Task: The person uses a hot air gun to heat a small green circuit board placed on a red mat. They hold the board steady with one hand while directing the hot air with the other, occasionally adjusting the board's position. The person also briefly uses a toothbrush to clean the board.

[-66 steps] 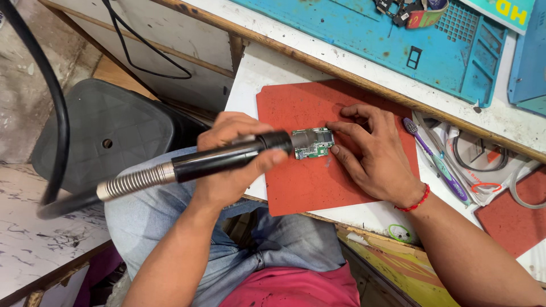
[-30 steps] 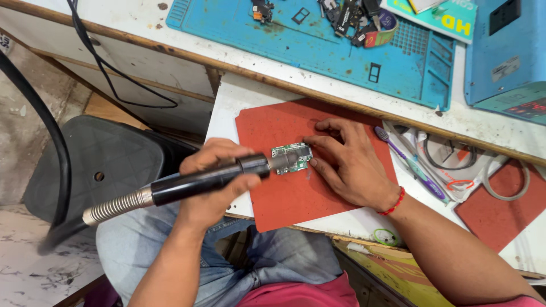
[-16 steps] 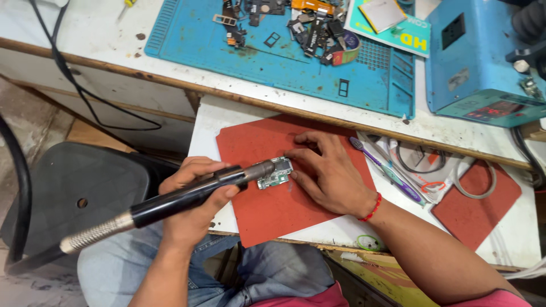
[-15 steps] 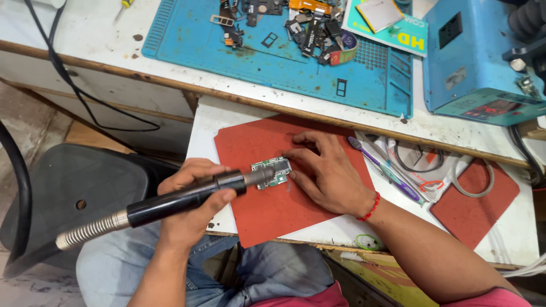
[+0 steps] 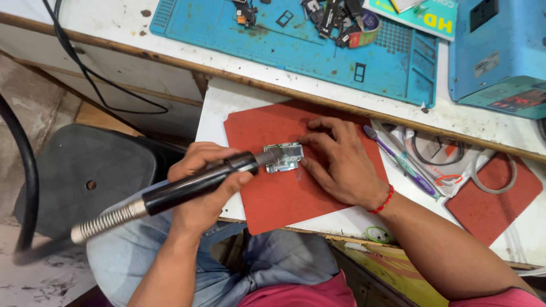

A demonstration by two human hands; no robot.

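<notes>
Head view: left hand (image 5: 202, 185) clamps the black hot-air handpiece (image 5: 193, 183), nozzle on the small circuit board (image 5: 284, 157) that right hand (image 5: 341, 162) fingers pin to the red mat (image 5: 273, 199); heating step under way, next move needs steady nozzle aim.

Glossy black plastic handpiece (image 5: 193, 185), matt red rubber mat (image 5: 284, 193), shiny metal board (image 5: 284, 158)
</notes>
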